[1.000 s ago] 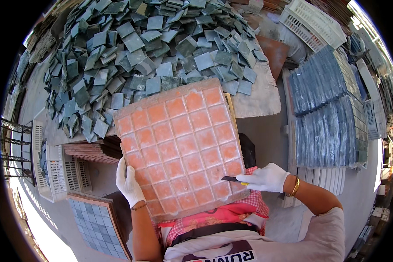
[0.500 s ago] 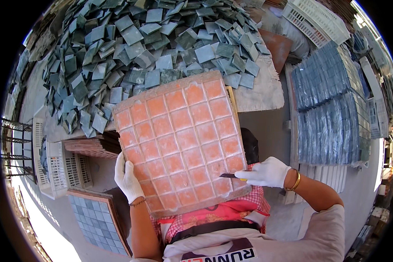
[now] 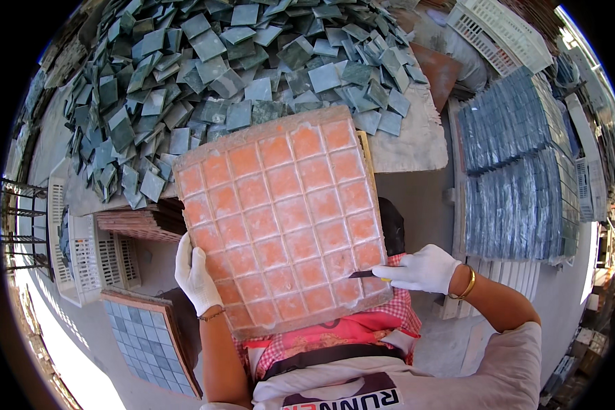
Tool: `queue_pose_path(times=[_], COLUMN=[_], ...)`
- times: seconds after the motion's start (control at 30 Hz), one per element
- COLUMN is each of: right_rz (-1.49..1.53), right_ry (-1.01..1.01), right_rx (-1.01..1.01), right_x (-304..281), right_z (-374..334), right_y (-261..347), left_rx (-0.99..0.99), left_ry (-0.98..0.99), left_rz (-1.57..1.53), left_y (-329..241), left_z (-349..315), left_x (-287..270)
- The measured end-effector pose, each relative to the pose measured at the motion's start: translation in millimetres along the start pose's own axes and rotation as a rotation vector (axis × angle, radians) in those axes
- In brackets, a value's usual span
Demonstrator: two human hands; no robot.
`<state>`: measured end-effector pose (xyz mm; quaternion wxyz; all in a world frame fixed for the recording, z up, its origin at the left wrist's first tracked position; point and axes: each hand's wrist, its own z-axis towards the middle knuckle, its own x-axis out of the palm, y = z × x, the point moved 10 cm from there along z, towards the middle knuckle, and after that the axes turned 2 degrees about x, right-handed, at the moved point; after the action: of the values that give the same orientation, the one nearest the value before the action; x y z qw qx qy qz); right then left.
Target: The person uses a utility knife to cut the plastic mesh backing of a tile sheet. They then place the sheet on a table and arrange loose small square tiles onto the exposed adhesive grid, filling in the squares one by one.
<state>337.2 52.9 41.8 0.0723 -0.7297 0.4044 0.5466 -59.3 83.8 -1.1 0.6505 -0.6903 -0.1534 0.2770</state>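
Head view: a small blade (image 3: 363, 274) is pinched in the gloved right hand (image 3: 424, 268), tip at the lower right edge of an orange tile sheet (image 3: 280, 219) gripped by the gloved left hand (image 3: 195, 273). Grout haze remains across most squares; cleaning appears unfinished. Loose green tiles (image 3: 205, 75) are heaped beyond.

— What's out of sight?
— The orange mosaic sheet (image 3: 280, 219) hides the left hand's (image 3: 195, 277) fingers and the near table edge.
— And the right hand (image 3: 424, 268)?
— Its small blade (image 3: 362, 275) handle stays buried in the glove.
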Motion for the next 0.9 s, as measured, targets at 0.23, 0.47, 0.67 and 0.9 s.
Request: queue_pose_path(times=[0.23,0.47,0.67,0.9], right_rz=[-0.044,0.008,0.008,0.071], right_ry=[0.112,0.117,0.119,-0.001], right_rx=[-0.001,-0.054,-0.088,-0.051], right_x=[2,15,37,25], right_z=[4,-5,-25,-12], right_y=[0,0,10,5], left_rx=[0.013,0.035,0.04,0.028], left_ry=[-0.01,0.004,-0.01,0.0], left_rz=[0.011,0.005,0.016,0.026], left_y=[-4,-3,-2,-6], left_z=[-1,0,1,0], left_x=[1,1,1,2])
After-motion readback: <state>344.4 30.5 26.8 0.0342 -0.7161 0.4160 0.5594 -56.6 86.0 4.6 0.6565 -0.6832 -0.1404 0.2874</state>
